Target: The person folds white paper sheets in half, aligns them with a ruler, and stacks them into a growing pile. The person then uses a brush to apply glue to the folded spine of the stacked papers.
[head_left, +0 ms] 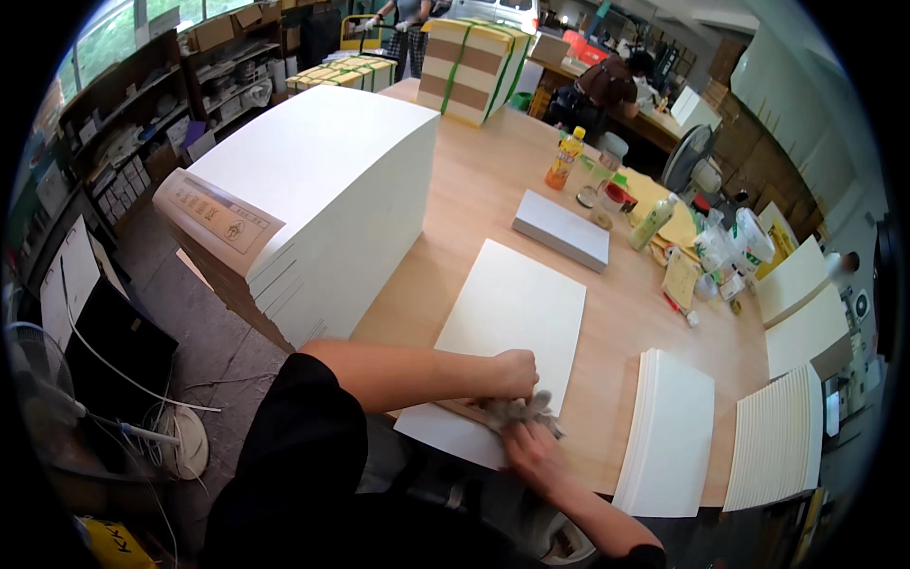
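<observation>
A large white sheet lies on the wooden table in front of me, its near end reaching past the table's edge. My left hand is closed in a fist over its lower part, and what its fingers hold, if anything, is hidden. Just nearer to me, my right hand grips a crumpled grey cloth with glove-like lobes, slightly blurred. Beside the cloth, a brown flat strip lies across the sheet, partly covered by my left forearm.
A tall stack of white sheets stands at left. A grey-white block of sheets lies beyond. Stacked boards sit at right. Bottles, jars and bags crowd the far right. Strapped bundles stand behind; another person works farther back.
</observation>
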### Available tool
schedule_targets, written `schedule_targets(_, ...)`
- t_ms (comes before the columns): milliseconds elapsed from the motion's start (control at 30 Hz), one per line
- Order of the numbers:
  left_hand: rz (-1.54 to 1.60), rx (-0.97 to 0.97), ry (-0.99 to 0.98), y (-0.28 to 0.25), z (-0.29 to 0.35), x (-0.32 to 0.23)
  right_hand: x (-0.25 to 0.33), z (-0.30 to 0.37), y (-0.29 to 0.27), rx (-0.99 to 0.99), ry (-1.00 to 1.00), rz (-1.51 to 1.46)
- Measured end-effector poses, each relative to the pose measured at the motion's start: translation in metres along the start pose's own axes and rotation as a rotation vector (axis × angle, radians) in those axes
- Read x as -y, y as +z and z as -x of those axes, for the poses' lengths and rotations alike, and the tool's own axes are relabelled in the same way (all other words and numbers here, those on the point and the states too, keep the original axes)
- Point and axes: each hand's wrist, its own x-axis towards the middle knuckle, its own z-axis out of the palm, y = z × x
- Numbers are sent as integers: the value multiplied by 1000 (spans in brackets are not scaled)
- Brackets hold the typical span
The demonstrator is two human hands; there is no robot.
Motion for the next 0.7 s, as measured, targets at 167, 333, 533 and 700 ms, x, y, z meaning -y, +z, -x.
schedule_targets(167, 71, -12, 6, -1, 4, -6, 69, -116, 32, 214, 4, -347)
schedule_targets(333, -28, -57, 32, 2, 11, 7, 86, -144, 61, -442, 103, -216)
schedule_targets(533, -32, 20, 36, -11, 15, 0, 90, -160, 60, -553, 127, -306)
schedule_targets(700, -93, 45, 37, -13, 3, 2, 29, -22, 67, -387, 244, -154)
